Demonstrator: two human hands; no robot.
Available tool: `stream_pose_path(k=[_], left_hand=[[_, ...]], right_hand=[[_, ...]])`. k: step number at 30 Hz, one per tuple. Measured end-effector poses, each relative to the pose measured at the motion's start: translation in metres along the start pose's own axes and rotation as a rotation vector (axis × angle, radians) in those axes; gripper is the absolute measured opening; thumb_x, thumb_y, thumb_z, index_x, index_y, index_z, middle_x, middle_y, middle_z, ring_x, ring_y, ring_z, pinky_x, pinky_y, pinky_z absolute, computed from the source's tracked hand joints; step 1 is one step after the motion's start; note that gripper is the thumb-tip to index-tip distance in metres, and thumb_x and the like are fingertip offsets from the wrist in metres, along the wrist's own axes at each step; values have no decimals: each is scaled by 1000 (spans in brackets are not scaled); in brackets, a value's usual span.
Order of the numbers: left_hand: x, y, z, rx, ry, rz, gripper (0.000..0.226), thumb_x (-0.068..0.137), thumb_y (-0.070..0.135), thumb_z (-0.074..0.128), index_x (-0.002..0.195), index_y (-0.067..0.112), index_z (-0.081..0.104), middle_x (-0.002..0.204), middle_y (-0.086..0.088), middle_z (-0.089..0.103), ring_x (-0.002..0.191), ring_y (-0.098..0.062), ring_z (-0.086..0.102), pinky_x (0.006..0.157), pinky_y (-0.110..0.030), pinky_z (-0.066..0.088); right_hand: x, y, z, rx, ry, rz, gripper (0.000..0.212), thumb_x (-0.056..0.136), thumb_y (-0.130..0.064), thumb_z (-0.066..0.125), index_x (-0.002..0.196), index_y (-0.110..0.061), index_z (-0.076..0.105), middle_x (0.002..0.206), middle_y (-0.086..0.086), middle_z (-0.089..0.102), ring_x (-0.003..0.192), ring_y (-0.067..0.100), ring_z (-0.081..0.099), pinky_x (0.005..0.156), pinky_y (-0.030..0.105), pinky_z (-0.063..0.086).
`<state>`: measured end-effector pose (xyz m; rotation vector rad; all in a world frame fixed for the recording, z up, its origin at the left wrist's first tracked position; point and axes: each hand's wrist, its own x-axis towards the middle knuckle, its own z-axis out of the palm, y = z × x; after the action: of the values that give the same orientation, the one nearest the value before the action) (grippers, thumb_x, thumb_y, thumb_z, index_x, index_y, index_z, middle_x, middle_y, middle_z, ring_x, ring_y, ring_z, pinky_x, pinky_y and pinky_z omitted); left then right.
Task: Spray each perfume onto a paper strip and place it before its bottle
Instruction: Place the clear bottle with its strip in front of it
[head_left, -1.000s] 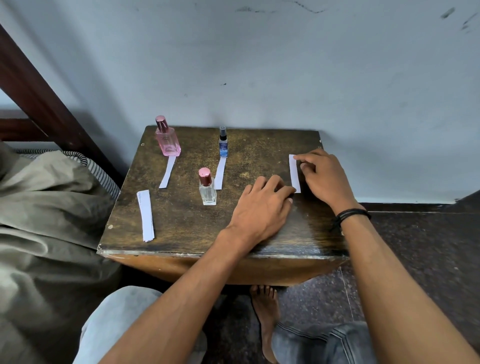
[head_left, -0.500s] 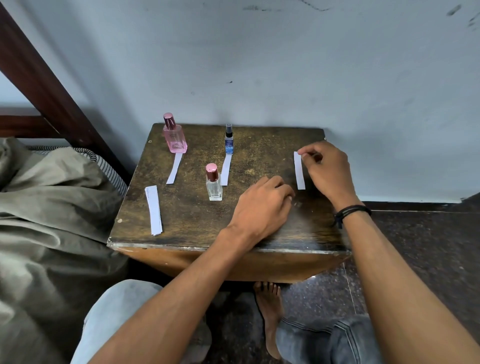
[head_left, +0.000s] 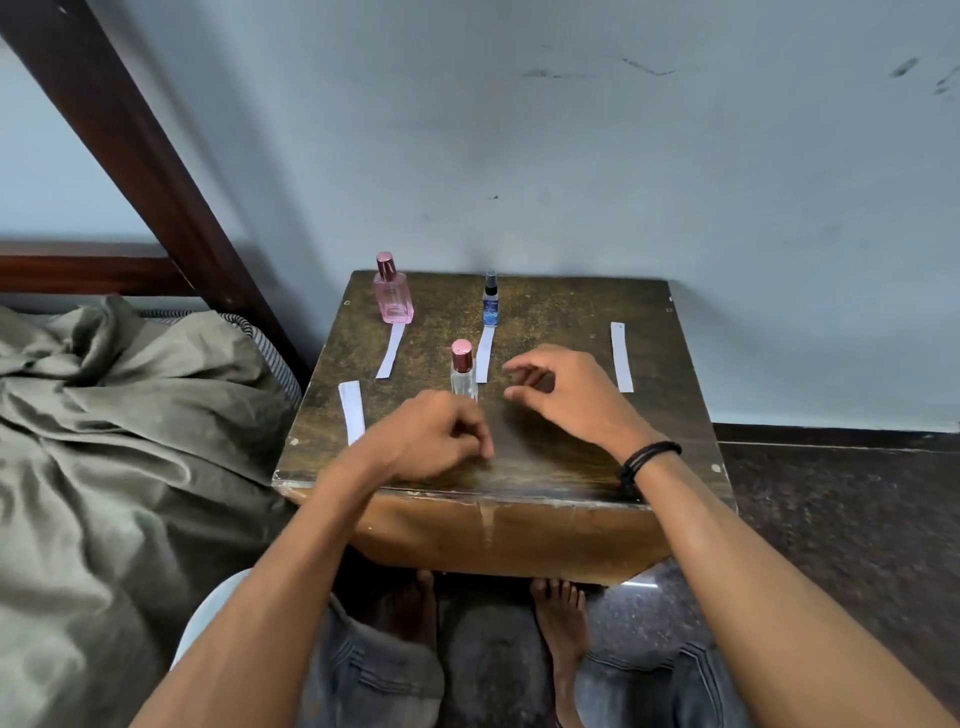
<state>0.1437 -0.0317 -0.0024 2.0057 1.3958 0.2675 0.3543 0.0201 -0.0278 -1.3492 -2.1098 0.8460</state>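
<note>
Two hands near clear bottle (head_left: 463, 371) — seemingly empty.

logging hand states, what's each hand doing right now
Left hand: loosely curled, holding nothing.
Right hand: open, empty, above the table.

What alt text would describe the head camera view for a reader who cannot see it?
Two bare hands, left hand and right hand, hover empty over a dark wooden table holding a square pink glass perfume bottle, a slim blue spray bottle, a clear bottle with pink cap and four white paper strips.
</note>
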Motion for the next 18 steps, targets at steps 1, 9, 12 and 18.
stream_pose_path(k=[1, 9, 12, 18], left_hand=[[-3, -5, -8, -24, -9, -22, 27, 83, 9, 66, 74, 32, 76, 84, 12, 75, 79, -4, 64, 79, -26, 50], [-11, -41, -42, -339, 214, -222, 20, 81, -3, 73, 79, 17, 78, 81, -11, 76, 72, -14, 64, 76, -29, 53], [-6, -42, -39, -429, 289, -242, 21, 76, 1, 82, 88, 17, 78, 87, -2, 77, 84, -22, 72, 88, -31, 55], [6, -32, -30, -472, 283, -221, 25, 74, -2, 83, 92, 13, 76, 85, -3, 78, 84, -18, 74, 86, -29, 56]], right_hand=[[0, -3, 3, 4, -16, 1, 32, 89, -25, 78, 120, -23, 73, 102, -13, 68, 91, -3, 63, 80, 9, 48], [3, -14, 20, 111, -2, 29, 51, 81, -35, 84, 127, -21, 68, 105, -6, 67, 88, 5, 66, 82, 24, 56], [6, -18, 25, 106, -5, 18, 52, 80, -38, 85, 125, -20, 68, 105, -5, 64, 86, 7, 67, 81, 24, 56], [5, -23, 29, 65, 12, -29, 33, 87, -34, 79, 114, -18, 69, 104, -7, 64, 90, 10, 65, 83, 29, 54]])
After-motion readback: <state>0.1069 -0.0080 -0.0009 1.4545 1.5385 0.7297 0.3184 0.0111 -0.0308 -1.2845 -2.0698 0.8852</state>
